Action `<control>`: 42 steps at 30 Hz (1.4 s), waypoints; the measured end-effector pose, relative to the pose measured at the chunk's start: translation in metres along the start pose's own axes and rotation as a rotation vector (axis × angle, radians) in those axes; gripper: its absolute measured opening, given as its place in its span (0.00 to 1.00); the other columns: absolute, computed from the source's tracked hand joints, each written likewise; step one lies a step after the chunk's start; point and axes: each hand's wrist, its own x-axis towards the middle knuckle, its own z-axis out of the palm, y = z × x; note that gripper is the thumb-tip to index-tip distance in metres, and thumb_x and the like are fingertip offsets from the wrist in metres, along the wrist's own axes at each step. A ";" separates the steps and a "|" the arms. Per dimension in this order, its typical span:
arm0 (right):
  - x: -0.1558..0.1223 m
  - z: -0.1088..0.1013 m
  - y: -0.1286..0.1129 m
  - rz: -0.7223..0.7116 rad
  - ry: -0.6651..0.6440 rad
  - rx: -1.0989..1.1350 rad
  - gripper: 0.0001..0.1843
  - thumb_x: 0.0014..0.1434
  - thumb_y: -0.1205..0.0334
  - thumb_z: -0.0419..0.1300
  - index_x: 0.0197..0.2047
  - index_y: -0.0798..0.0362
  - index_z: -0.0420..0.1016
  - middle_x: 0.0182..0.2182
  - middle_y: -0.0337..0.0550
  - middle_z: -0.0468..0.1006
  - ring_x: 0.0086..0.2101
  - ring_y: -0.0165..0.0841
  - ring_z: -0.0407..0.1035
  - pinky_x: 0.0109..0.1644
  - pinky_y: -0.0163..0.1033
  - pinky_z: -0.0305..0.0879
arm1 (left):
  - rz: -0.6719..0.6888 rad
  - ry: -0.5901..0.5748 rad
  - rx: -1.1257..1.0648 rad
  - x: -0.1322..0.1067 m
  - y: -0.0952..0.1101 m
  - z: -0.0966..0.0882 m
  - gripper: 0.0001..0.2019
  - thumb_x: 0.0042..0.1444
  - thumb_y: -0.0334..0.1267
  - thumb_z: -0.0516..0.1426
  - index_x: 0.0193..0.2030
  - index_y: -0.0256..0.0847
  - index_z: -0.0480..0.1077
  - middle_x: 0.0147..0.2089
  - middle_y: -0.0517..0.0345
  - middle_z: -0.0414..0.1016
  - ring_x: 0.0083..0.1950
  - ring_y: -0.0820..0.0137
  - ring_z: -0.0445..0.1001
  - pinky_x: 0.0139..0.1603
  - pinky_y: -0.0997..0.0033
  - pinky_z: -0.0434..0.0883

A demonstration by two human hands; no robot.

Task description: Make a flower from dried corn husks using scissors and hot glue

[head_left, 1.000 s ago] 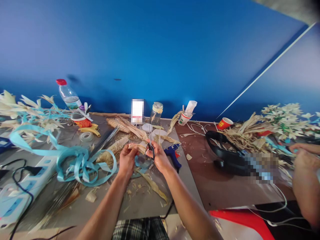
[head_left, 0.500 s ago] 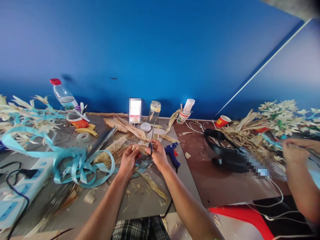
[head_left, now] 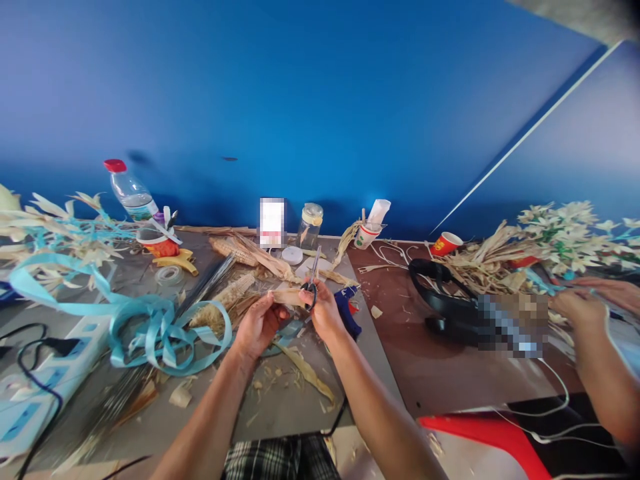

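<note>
A pale strip of dried corn husk (head_left: 290, 297) stretches between my hands above the table. My left hand (head_left: 260, 325) pinches its left end between thumb and fingers. My right hand (head_left: 325, 310) is closed round a pair of scissors (head_left: 313, 277) with dark handles, the blades pointing up and away; the husk's right end meets these fingers. Just right of that hand lies a blue glue gun (head_left: 347, 312), partly covered by it. Behind my hands are corn cobs (head_left: 227, 297) and more dried husks (head_left: 267, 259). Husk scraps lie below.
Light blue ribbon (head_left: 167, 337) is heaped on the left, near a power strip (head_left: 55, 380) and a bundle of thin wires (head_left: 125, 400). A lidded jar (head_left: 310, 227) and paper cup (head_left: 369, 235) stand at the back. On the right, a co-worker's hands (head_left: 585, 303) work beside a black headband-like object (head_left: 453, 313).
My hands have moved slightly apart, and the husk strip now shows stretched between them. The scissors have shifted a little to the right. The co-worker's hands have moved left.
</note>
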 end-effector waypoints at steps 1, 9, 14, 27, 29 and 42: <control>0.001 -0.001 0.000 -0.004 0.006 -0.003 0.21 0.39 0.60 0.65 0.37 0.51 0.66 0.22 0.31 0.69 0.22 0.26 0.63 0.28 0.32 0.57 | -0.001 0.022 0.012 0.000 0.000 0.000 0.14 0.44 0.45 0.63 0.31 0.35 0.70 0.22 0.60 0.68 0.22 0.76 0.65 0.25 0.74 0.63; 0.004 -0.006 0.001 0.044 -0.017 0.037 0.22 0.37 0.61 0.66 0.38 0.51 0.68 0.22 0.32 0.70 0.23 0.26 0.63 0.29 0.33 0.57 | 0.045 0.058 0.004 0.000 0.002 -0.003 0.12 0.37 0.36 0.67 0.27 0.36 0.69 0.19 0.64 0.64 0.20 0.79 0.62 0.26 0.76 0.64; 0.004 -0.006 -0.005 0.078 -0.034 0.047 0.19 0.36 0.62 0.66 0.35 0.52 0.69 0.23 0.33 0.70 0.23 0.26 0.61 0.30 0.33 0.56 | -0.017 -0.051 0.000 -0.006 0.004 0.001 0.12 0.38 0.37 0.66 0.26 0.37 0.68 0.20 0.65 0.64 0.20 0.79 0.60 0.30 0.72 0.66; 0.010 -0.013 -0.003 -0.054 0.049 -0.052 0.22 0.38 0.62 0.66 0.39 0.53 0.67 0.25 0.33 0.70 0.26 0.26 0.63 0.33 0.32 0.59 | 0.100 0.090 0.540 0.000 0.000 0.004 0.19 0.37 0.45 0.65 0.35 0.34 0.73 0.25 0.62 0.70 0.22 0.78 0.63 0.24 0.78 0.58; 0.010 -0.013 -0.003 -0.052 0.042 -0.052 0.22 0.37 0.62 0.66 0.39 0.54 0.67 0.25 0.33 0.70 0.26 0.26 0.63 0.33 0.33 0.60 | 0.056 0.046 0.563 -0.001 0.000 0.007 0.18 0.36 0.45 0.65 0.30 0.34 0.71 0.22 0.63 0.68 0.21 0.78 0.63 0.24 0.77 0.58; 0.002 -0.013 -0.001 -0.075 -0.112 -0.316 0.23 0.46 0.52 0.61 0.45 0.53 0.69 0.28 0.37 0.69 0.30 0.29 0.63 0.37 0.35 0.62 | 0.248 0.327 0.386 0.007 -0.002 -0.005 0.18 0.39 0.48 0.64 0.29 0.37 0.65 0.22 0.66 0.66 0.21 0.80 0.61 0.23 0.79 0.58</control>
